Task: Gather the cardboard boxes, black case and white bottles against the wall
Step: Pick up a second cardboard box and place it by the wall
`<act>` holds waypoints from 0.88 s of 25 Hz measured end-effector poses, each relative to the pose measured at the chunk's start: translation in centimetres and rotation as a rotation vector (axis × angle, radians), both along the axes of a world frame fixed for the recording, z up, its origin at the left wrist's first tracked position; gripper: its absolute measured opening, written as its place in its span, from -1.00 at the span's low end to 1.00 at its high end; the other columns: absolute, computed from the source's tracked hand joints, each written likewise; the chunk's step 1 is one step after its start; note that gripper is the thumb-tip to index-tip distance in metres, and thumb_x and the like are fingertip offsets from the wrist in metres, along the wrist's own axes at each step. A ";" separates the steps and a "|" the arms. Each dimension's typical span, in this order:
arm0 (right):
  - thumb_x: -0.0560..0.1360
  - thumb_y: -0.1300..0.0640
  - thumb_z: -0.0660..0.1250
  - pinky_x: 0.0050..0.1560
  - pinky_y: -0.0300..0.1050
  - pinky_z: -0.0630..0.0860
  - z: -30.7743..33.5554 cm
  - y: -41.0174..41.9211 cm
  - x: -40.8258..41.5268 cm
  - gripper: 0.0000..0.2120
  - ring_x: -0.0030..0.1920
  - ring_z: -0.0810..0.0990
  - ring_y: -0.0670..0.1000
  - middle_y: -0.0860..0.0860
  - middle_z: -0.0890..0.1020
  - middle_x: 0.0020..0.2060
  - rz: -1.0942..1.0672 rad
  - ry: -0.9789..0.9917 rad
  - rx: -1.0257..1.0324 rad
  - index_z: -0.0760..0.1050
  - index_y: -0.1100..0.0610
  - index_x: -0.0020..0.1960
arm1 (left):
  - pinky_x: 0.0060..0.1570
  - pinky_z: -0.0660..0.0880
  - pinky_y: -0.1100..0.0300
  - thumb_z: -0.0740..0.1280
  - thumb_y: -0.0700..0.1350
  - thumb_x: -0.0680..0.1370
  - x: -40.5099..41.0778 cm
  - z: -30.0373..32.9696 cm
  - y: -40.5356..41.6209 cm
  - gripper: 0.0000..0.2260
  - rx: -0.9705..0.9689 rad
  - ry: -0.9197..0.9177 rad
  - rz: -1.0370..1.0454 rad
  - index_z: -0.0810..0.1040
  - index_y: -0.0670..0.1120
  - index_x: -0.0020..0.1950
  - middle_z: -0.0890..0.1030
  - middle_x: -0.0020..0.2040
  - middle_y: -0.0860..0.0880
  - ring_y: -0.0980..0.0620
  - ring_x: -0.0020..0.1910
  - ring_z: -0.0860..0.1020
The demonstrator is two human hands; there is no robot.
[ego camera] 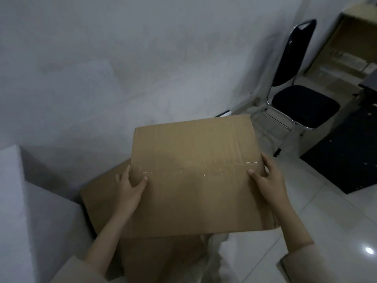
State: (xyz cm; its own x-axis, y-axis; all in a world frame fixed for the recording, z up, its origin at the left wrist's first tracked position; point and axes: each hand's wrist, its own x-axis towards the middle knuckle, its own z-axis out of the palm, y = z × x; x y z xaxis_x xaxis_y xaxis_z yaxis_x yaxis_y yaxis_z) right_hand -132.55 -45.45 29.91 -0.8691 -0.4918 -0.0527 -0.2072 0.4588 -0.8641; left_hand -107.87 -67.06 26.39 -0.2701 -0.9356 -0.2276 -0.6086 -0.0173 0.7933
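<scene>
A taped brown cardboard box (193, 176) fills the centre of the head view, held up in front of the grey wall (122, 68). My left hand (129, 187) grips its left edge, thumb on the top face. My right hand (267, 176) grips its right edge, thumb near the clear tape strip. Below it sits a second cardboard box (98, 199), partly hidden by the held one. No black case or white bottles can be made out.
A black chair with a chrome frame (295, 94) stands against the wall at the right. A black perforated panel (344, 152) lies on the white tiled floor. White blocks (24, 201) rise at the left. A wooden cabinet (350, 41) stands at the far right.
</scene>
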 end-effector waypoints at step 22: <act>0.37 0.46 0.27 0.15 -0.05 0.38 -42.3 -26.7 -31.1 -0.37 0.22 0.41 0.07 0.12 0.40 0.30 0.221 -0.315 0.264 0.22 0.14 0.38 | 0.37 0.31 -0.01 0.37 -0.15 0.48 -24.2 -35.6 -13.6 -0.29 0.501 -0.015 0.300 0.05 0.02 0.51 0.21 0.50 -0.02 -0.04 0.42 0.28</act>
State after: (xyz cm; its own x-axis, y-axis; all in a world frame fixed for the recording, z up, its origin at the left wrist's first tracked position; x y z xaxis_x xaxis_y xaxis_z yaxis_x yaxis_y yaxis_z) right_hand -163.66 -72.16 -12.39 -0.6667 -0.5976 -0.4454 -0.0713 0.6460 -0.7600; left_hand -132.09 -80.65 -9.26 -0.0030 -0.7481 -0.6636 -0.5298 -0.5616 0.6355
